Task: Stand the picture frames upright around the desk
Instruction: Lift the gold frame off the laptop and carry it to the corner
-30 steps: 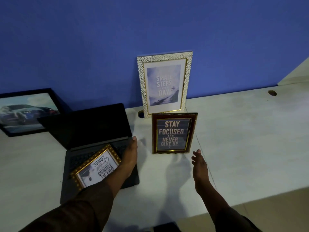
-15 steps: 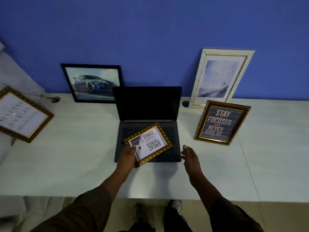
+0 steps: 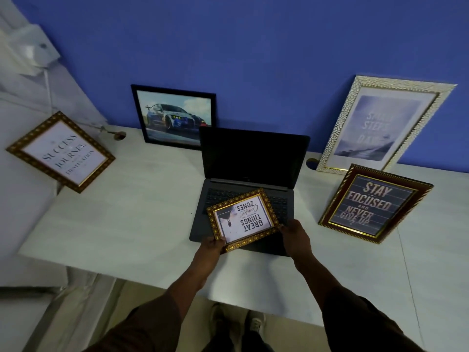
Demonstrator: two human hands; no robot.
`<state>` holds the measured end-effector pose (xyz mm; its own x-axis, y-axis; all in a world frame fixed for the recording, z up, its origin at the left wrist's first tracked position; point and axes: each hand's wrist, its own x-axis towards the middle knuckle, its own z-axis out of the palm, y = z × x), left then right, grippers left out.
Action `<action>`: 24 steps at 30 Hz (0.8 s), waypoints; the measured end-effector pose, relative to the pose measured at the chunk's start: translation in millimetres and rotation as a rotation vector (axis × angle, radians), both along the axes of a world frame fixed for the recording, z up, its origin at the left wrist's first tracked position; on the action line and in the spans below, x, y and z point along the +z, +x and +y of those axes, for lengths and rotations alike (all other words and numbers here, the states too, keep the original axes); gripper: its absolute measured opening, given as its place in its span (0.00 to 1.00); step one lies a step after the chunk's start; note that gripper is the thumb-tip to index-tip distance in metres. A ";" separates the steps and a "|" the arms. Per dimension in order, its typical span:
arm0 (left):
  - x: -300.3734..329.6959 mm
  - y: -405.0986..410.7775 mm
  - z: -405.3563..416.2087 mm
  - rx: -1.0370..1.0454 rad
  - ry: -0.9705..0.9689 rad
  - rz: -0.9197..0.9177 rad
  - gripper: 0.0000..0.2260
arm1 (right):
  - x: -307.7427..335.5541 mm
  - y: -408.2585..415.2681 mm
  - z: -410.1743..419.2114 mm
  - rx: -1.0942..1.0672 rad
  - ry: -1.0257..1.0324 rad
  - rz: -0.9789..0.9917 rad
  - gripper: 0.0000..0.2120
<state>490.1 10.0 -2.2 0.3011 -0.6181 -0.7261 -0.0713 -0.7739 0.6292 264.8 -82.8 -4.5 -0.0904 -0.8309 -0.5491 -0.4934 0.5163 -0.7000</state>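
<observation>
A small gold-beaded frame [image 3: 243,218] reading "Great things… zones" is held upside down over the laptop keyboard. My left hand [image 3: 212,246] grips its near left corner and my right hand [image 3: 295,233] holds its right edge. A dark red "Stay focused" frame [image 3: 374,203] stands upright on the desk at the right. Behind it a white textured frame [image 3: 380,128] leans on the blue wall. A black car picture frame [image 3: 175,116] leans on the wall at the back. A gold "Success" frame [image 3: 61,152] stands at the far left.
An open dark laptop [image 3: 251,168] sits mid-desk under the held frame. The white desk [image 3: 127,219] has cable holes at the back. A white surface and cable lie at the far left. My shoes show on the floor below the desk edge.
My left hand lifted the small gold frame off the laptop and drew it nearer. My right hand moved left and took hold of its right edge. The view swung left and down.
</observation>
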 end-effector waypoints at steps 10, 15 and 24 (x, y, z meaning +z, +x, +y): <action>-2.9 -25.2 0.9 0.085 0.033 0.017 0.31 | -19.5 9.3 -26.3 0.164 -0.014 -0.038 0.14; 18.0 -28.6 8.3 0.077 0.017 -0.041 0.30 | -5.7 3.2 -28.8 0.114 -0.032 -0.296 0.05; 111.6 36.0 -23.5 -0.043 -0.438 -0.467 0.27 | 91.6 46.9 -42.0 0.420 -0.359 -0.279 0.08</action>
<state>526.1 -13.5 109.4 0.4933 -0.8460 -0.2022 -0.4395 -0.4430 0.7815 311.7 -124.8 87.0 0.3914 -0.9015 -0.1847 -0.3772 0.0259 -0.9258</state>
